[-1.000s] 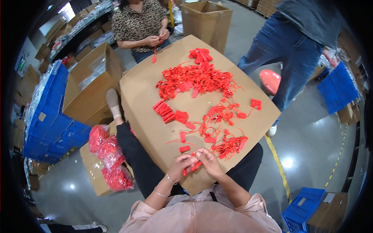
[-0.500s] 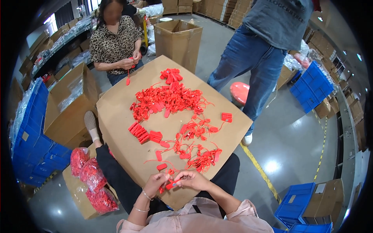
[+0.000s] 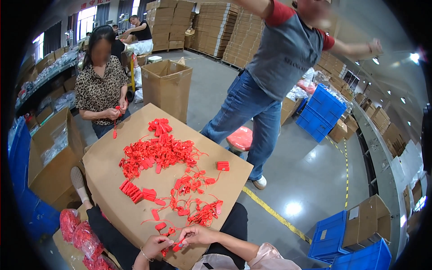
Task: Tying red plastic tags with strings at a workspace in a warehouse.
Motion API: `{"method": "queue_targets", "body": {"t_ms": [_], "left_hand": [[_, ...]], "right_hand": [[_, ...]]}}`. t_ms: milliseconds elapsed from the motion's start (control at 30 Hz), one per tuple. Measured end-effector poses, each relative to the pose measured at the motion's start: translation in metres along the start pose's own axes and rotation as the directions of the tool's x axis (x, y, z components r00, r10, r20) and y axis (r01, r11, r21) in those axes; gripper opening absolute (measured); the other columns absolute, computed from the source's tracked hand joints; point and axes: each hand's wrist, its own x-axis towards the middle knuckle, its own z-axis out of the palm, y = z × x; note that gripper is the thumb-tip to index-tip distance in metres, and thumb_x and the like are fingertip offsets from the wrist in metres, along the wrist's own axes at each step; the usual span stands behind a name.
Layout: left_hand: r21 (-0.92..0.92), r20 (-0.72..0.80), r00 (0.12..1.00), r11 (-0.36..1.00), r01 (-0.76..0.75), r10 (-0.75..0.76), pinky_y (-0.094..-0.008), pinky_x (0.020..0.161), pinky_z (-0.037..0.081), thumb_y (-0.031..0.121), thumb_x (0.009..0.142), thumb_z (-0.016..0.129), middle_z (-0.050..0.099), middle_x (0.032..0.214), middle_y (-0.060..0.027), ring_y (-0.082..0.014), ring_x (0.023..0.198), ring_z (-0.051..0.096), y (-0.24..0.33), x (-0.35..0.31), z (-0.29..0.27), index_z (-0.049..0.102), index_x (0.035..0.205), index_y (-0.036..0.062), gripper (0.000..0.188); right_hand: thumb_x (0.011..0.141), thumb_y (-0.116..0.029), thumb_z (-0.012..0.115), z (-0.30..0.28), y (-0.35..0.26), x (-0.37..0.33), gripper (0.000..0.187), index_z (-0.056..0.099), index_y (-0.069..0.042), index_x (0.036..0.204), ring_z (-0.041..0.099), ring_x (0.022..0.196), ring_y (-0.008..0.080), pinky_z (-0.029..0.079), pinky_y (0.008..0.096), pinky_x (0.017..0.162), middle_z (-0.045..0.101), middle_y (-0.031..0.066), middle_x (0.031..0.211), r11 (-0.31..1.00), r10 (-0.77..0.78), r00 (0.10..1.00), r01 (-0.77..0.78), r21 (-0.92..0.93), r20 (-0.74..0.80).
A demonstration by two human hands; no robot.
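Note:
Low over the near edge of a cardboard-topped table (image 3: 103, 180), my two hands are close together. My right hand (image 3: 199, 235) pinches a small red plastic piece (image 3: 178, 246) between thumb and fingertips. Beside it, my left hand (image 3: 155, 247) is closed on red cord and small red bits, partly hidden by its fingers. Just beyond lie a loose red tag (image 3: 160, 226) and a tangle of red corded pieces (image 3: 204, 213). Farther back sits a large heap of red corded pieces (image 3: 157, 150). A row of red blocks (image 3: 131, 191) lies left of the middle.
Across the table a person in a leopard-print shirt (image 3: 101, 90) handles a red corded piece. Another person in jeans (image 3: 252, 117) stands at the right, near a red stool (image 3: 240, 137). Bags of red pieces (image 3: 87, 240), cardboard boxes (image 3: 167, 85) and blue crates (image 3: 330, 236) stand around.
My view has swung up and right, so the table sits lower and farther left. The standing person's outstretched arms now show. My hands remain together at the red piece.

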Motion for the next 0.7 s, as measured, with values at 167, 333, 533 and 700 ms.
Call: {"method": "queue_targets", "body": {"t_ms": [167,333,533,700], "left_hand": [[-0.034,-0.084,0.995,0.998,0.045,-0.048,-0.0199,0.05,0.039,0.015,0.083,0.06,0.054,0.062,0.0013,-0.0056,0.051,0.047,-0.007,0.0,0.002,0.063,0.084,0.0007,0.015],[-0.393,-0.274,0.962,0.913,-0.114,0.002,-0.0238,0.06,0.046,0.005,0.083,0.056,0.058,0.076,-0.0043,-0.0115,0.061,0.054,0.012,0.0,0.004,0.055,0.1,-0.001,0.018],[-0.285,-0.379,0.918,0.928,-0.24,0.121,-0.0236,0.071,0.049,0.003,0.082,0.057,0.06,0.089,-0.0073,-0.0115,0.072,0.059,0.023,0.02,0.018,0.059,0.097,-0.0026,0.016],[0.131,-0.488,0.755,0.892,-0.433,0.438,-0.021,0.068,0.049,-0.001,0.078,0.06,0.042,0.111,-0.0092,-0.0112,0.073,0.056,0.003,0.03,0.026,0.061,0.094,0.0017,0.016]], "right_hand": [[0.082,-0.009,0.06,0.001,-0.006,-0.002,0.01,0.059,-0.003,0.09,0.053,0.071,0.0087,0.043,0.0234,0.064,0.057,0.002,0.079,0.974,-0.067,0.997,0.06,-0.217,-0.027],[0.081,-0.007,0.059,-0.003,0.001,0.003,0.008,0.057,-0.004,0.087,0.055,0.079,0.014,0.045,0.0271,0.069,0.055,0.0053,0.081,0.841,-0.292,0.899,0.079,-0.535,-0.327],[0.085,0.001,0.053,0.002,0.004,0.012,0.007,0.053,-0.001,0.092,0.057,0.075,0.007,0.047,0.0211,0.067,0.059,0.0027,0.082,0.986,-0.161,0.769,0.101,-0.132,-0.619],[0.086,-0.001,0.052,0.013,0.022,0.028,0.013,0.055,0.0,0.098,0.057,0.073,0.0081,0.046,0.0197,0.068,0.06,0.0034,0.083,0.982,-0.091,0.79,0.171,0.076,-0.606]]}}
